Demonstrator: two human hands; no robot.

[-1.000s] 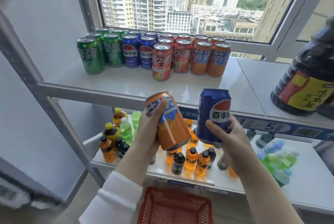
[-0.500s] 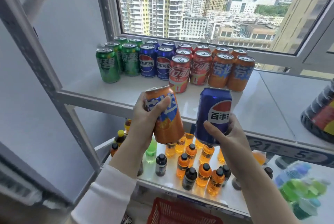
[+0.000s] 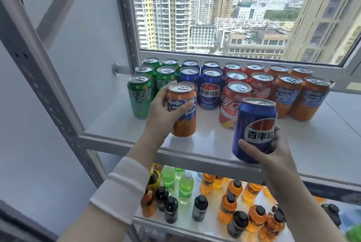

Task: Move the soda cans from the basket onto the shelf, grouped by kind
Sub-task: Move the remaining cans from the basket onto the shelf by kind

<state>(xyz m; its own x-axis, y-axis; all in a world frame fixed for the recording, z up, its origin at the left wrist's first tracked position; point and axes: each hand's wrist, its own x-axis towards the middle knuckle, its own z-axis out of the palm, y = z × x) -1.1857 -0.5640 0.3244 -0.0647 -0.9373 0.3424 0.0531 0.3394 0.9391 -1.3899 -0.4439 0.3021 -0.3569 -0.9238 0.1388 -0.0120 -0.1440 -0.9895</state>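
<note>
Orange can (image 3: 183,110): upright, left hand (image 3: 162,112) curled round it, low over the shelf (image 3: 121,122), before the blue row (image 3: 210,93). Blue can (image 3: 254,130): gripped by right hand (image 3: 273,152), at the shelf's front edge, before the red cans (image 3: 232,101).

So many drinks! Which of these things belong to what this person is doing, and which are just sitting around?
In the job: orange can, held by the left hand; blue can, held by the right hand; sorted cans standing on the top shelf.
Just lying about: bottles on the level below; window with its city view.
</note>
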